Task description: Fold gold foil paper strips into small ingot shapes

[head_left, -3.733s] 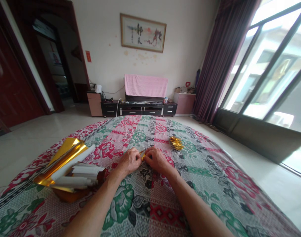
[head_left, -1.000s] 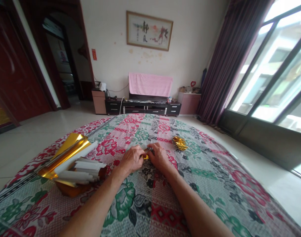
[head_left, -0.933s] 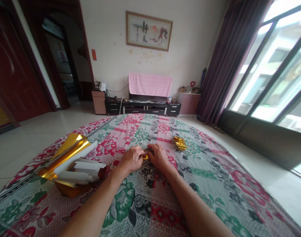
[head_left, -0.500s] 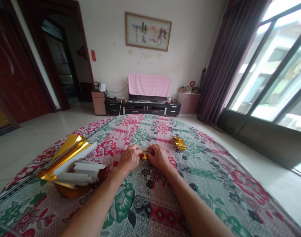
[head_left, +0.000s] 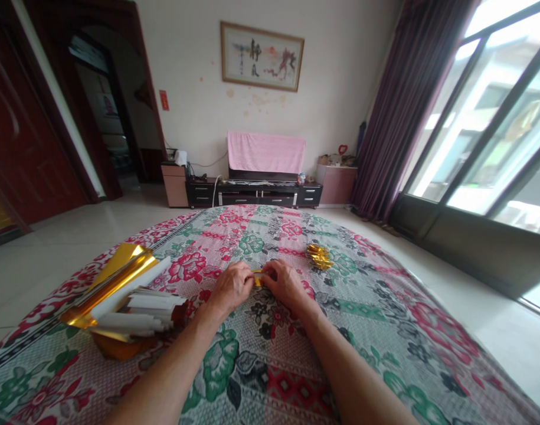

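Note:
Between my fingertips, just above the patterned tablecloth (head_left: 252, 245), is a small piece of gold foil paper (head_left: 258, 281). My left hand (head_left: 232, 288) pinches its left end, fingers curled. On the right end, my right hand (head_left: 287, 284) closes thumb and fingers. Much of the piece is hidden by the fingers, so its exact shape is unclear. A small pile of folded gold foil pieces (head_left: 320, 257) lies beyond my right hand. To the left, rolled gold foil sheets (head_left: 119, 284) lie beside a stack of white-backed paper strips (head_left: 152, 301).
The cloth covers a large round-edged table. Beyond it stand a low black TV cabinet (head_left: 258, 193) and a pink cloth (head_left: 266, 151) draped over a screen. A purple curtain (head_left: 409, 106) and large windows are at the right; a dark red door (head_left: 28, 124) is at the left.
Both hands stay together at the foil, with slight finger movement; the gold piece now shows at a different angle. The whole view has shifted slightly.

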Motion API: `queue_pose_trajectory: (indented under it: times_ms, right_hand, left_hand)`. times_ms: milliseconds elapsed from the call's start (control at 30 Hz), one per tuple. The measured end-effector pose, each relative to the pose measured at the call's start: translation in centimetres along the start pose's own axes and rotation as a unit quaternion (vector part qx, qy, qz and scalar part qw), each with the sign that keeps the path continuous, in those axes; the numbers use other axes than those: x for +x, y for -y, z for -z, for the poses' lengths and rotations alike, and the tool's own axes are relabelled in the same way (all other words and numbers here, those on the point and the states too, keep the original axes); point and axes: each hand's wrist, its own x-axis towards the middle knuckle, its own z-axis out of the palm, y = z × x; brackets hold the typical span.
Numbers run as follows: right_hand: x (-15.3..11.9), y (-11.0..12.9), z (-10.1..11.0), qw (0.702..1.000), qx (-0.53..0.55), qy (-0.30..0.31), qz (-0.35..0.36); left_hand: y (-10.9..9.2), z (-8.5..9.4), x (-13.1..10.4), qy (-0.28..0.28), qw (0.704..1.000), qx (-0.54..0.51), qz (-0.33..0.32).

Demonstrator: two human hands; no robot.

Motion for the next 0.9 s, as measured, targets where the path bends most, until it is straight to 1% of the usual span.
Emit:
queue_pose_trajectory:
  times_ms: [133, 200, 367, 533, 767, 900]
  right_hand:
    - [-0.05, -0.28, -0.02, 0.999, -0.025, -0.021, -0.032]
    - [0.03, -0.47, -0.05, 0.999, -0.025, -0.017, -0.042]
    - [0.23, -0.81, 0.05, 1.000, -0.012, 0.015, -0.017]
    - [-0.01, -0.54, 0.24, 1.000, -0.009, 0.003, -0.009]
    - [-0.10, -0.23, 0.26, 0.999, -0.017, 0.010, 0.030]
    - [0.08, -0.18, 0.06, 0.999, -0.031, 0.006, 0.029]
  left_hand:
    - [-0.02, -0.01, -0.01, 0.002, 1.000, -0.009, 0.005]
    - [-0.05, 0.01, 0.00, 0.003, 1.000, -0.011, 0.011]
    - [-0.22, 0.08, 0.08, -0.003, 0.999, -0.027, 0.027]
    - [-0.04, -0.07, 0.05, -0.008, 0.998, -0.032, 0.045]
    - [0.11, -0.19, -0.04, -0.010, 1.000, -0.021, 0.017]
    - [0.23, -0.23, -0.02, -0.009, 1.000, -0.023, 0.012]
